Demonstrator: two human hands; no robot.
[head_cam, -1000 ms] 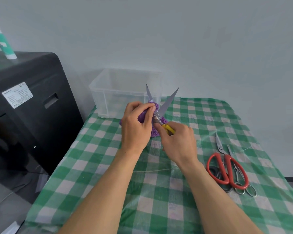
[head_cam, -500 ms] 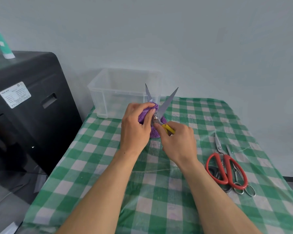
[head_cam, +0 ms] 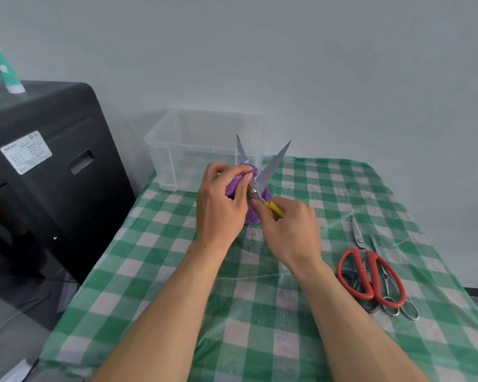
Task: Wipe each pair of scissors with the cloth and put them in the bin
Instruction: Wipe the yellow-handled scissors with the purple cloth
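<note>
Above the middle of the table [head_cam: 155,260], toward its far edge, the left hand [head_cam: 221,206] grips the purple cloth [head_cam: 252,216], fingers curled and bunching it round one blade of the yellow scissors [head_cam: 273,164]. The right hand [head_cam: 290,230] pinches the yellow handle, fingers clenched over it and hiding most of it. The blades are spread, points up, in front of the clear bin [head_cam: 177,158] at the far left corner. Near the right edge lie red scissors [head_cam: 370,274], overlapping slim steel scissors [head_cam: 391,285] and a dark pair beneath. A black machine [head_cam: 39,175] stands off the left edge, with a green-and-white tube [head_cam: 2,68] on top.
</note>
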